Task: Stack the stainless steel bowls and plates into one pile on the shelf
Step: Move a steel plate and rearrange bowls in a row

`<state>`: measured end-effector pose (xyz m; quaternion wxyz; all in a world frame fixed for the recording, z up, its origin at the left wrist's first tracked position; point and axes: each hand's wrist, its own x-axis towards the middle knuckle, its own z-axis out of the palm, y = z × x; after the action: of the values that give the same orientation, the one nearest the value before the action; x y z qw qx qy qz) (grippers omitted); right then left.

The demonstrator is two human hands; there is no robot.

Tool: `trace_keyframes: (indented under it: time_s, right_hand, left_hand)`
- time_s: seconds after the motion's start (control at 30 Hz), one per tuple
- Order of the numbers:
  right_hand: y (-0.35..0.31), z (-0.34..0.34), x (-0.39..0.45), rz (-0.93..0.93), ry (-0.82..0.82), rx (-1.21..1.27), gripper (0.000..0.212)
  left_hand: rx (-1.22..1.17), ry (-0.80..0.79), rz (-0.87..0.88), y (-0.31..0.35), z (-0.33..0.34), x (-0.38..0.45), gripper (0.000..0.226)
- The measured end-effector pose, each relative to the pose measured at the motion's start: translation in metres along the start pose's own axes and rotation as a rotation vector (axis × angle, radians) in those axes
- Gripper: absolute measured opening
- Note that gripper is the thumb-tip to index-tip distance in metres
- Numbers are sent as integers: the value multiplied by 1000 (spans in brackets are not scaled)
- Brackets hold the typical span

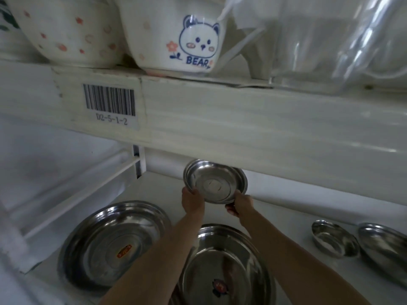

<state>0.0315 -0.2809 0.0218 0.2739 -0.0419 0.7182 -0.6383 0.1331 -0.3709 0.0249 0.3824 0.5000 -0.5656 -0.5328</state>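
Currently, small steel plates [214,183] held tilted at the far shelf [286,214], left hand [192,200] gripping the left rim, right hand [241,203] pinching the right rim, large plates [114,238] near.

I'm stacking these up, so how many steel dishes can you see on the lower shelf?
5, maybe more nested: one held dish at the back in both hands, a large plate front left, another plate front centre, a small bowl right, a dish at the far right edge.

The small plates [214,184], large plates [114,243] and bowl [334,238] are polished, mirror-bright steel. The shelf [286,212] looks matt white. Above, the bear bowl [176,36] is glossy glazed ceramic beside clear plastic wrap [330,40].
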Motion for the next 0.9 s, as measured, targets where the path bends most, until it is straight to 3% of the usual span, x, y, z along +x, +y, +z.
trace_keyframes:
  time_s: [0.47,0.9]
  right_hand:
    - [-8,-105,-45,-68,165,160,27]
    - [-16,-238,-88,-93,553,143,37]
  left_hand:
    - [18,-175,68,26,52,-82,36]
    - [82,-404,203,45,141,-186,41]
